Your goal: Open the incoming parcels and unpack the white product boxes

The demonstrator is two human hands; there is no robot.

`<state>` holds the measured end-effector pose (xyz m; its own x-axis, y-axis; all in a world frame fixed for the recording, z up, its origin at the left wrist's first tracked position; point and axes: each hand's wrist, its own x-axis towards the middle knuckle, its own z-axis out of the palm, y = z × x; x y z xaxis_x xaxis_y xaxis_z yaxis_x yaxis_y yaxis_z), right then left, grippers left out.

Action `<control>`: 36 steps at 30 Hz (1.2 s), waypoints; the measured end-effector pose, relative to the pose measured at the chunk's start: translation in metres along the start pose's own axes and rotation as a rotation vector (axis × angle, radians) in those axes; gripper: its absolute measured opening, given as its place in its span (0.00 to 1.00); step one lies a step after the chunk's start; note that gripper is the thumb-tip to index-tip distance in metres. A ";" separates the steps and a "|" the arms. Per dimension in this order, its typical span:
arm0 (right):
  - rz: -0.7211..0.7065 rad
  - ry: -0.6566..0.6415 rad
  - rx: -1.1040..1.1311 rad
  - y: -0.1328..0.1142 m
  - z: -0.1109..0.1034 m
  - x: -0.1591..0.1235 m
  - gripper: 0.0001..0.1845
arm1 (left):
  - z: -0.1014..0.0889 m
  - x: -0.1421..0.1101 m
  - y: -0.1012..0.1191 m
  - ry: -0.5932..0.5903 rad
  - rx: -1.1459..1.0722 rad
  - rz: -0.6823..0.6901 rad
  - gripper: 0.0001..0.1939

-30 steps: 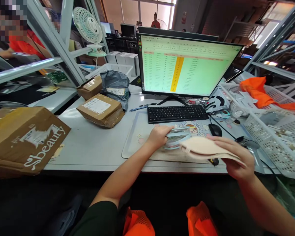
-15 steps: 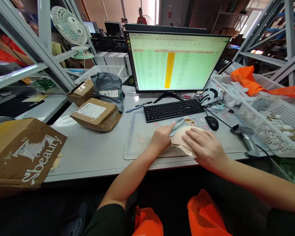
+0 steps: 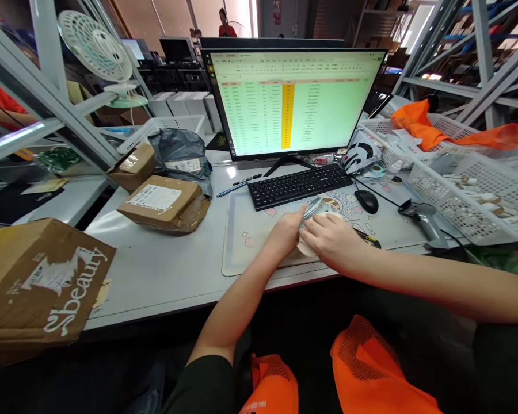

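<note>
My left hand [image 3: 286,231] is closed, thumb up, on the edge of a clear plastic bag [image 3: 313,207] above the desk mat. Against it, my right hand [image 3: 334,241] has its fingers curled over a soft, flat beige item [image 3: 305,247], pressing it at the bag. Most of the beige item is hidden under the right hand; its exact kind does not show. Beside the right wrist lies a black and yellow utility knife [image 3: 366,237], partly covered by the forearm. The two hands almost touch.
Behind the hands are a keyboard [image 3: 300,185], a mouse [image 3: 366,201] and a monitor [image 3: 293,109]. A barcode scanner [image 3: 425,221] and white baskets [image 3: 466,201] stand to the right. Cardboard parcels [image 3: 164,201] and a large carton [image 3: 43,287] occupy the left.
My right hand has curled its fingers and closed over the beige item, which shows far less now. The utility knife has come into sight. The view has shifted slightly.
</note>
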<state>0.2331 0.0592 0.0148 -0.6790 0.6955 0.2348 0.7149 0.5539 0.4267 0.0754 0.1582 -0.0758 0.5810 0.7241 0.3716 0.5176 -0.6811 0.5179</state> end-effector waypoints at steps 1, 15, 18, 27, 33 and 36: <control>-0.022 -0.041 -0.027 -0.003 0.006 0.002 0.11 | 0.000 0.000 0.000 -0.004 -0.027 0.011 0.36; 0.439 -0.178 0.307 0.068 0.026 0.007 0.16 | -0.027 0.002 0.004 0.133 -0.468 -0.141 0.33; 0.576 -0.028 0.717 0.094 0.052 -0.019 0.18 | -0.016 0.006 -0.009 0.046 -0.542 -0.074 0.47; 0.500 -0.381 0.690 0.083 0.062 -0.065 0.12 | 0.019 0.006 0.000 -0.121 -0.413 0.089 0.55; 0.410 -0.394 0.983 0.101 0.037 -0.064 0.16 | 0.011 -0.007 0.020 -0.132 -0.423 -0.019 0.59; 0.440 -0.198 1.352 0.100 0.038 -0.070 0.20 | 0.007 -0.022 0.025 -0.060 -0.544 -0.214 0.67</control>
<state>0.3582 0.0829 0.0078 -0.4111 0.9105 -0.0441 0.5406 0.2046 -0.8160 0.0804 0.1241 -0.0766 0.5420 0.8210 0.1795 0.2393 -0.3555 0.9035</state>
